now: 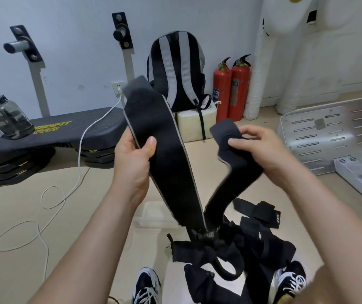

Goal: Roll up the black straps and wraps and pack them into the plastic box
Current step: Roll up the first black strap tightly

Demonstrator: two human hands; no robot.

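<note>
Black strap (171, 163), wide and padded with a grey edge, hangs in a V shape in the middle of the scene. Its two branches meet low at a buckle, just above a pile of black straps (252, 242) on the floor.

The left grip (131, 156) holds the long left branch, with the thumb pressed on the front and the fingers curled behind it. The right grip (261, 148) pinches the short right end between thumb and fingers; this part is a little blurred.

The clear plastic box (151, 216) stands on the floor behind the strap, to the left of the pile. At the far right side of the pile lies a wrap (261, 212) with a small label (278, 218), but its writing is too small to read.

At the left is a black step board (77, 126) with yellow letters "OINFIT" and "PRO" under them. The start of the word is hidden behind a dark water bottle (7, 117) that stands on the board. A white cable (81, 150) goes from a wall socket down over the board to the floor.

By the far wall a black and grey backpack (175, 69) rests on a pale block. To the right of it stand two red fire extinguishers (239, 91), and I cannot read their labels. At the near edge two dark and white shoes (146, 286) are visible.
</note>
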